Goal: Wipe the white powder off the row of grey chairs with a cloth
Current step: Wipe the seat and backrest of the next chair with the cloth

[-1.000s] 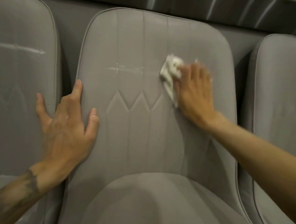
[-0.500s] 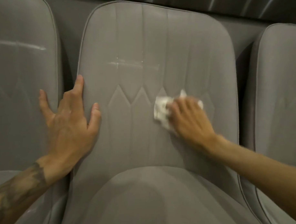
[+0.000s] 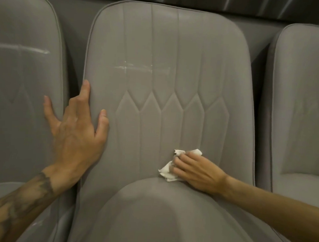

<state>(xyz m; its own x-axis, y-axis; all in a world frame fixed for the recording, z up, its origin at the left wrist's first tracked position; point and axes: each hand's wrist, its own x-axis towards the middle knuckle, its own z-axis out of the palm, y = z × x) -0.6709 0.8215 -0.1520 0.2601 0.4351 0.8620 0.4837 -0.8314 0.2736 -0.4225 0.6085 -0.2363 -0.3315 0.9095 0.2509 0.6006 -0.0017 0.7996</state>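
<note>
The middle grey chair (image 3: 175,49) fills the view, its backrest facing me. A faint streak of white powder (image 3: 133,66) crosses the backrest at mid-height. My right hand (image 3: 196,169) presses a crumpled white cloth (image 3: 167,171) flat against the bottom of the backrest, just above the seat cushion (image 3: 160,217). My left hand (image 3: 77,130) rests with spread fingers on the left edge of the same backrest, its little finger reaching onto the left chair (image 3: 21,79).
The left chair carries a white powder line (image 3: 31,49) across its backrest. A third grey chair (image 3: 300,98) stands to the right. A dark wall or panel (image 3: 231,4) runs behind the row.
My right hand has slid the cloth down the backrest from mid-height to its base by the seat. My left hand has stayed on the chair's left edge.
</note>
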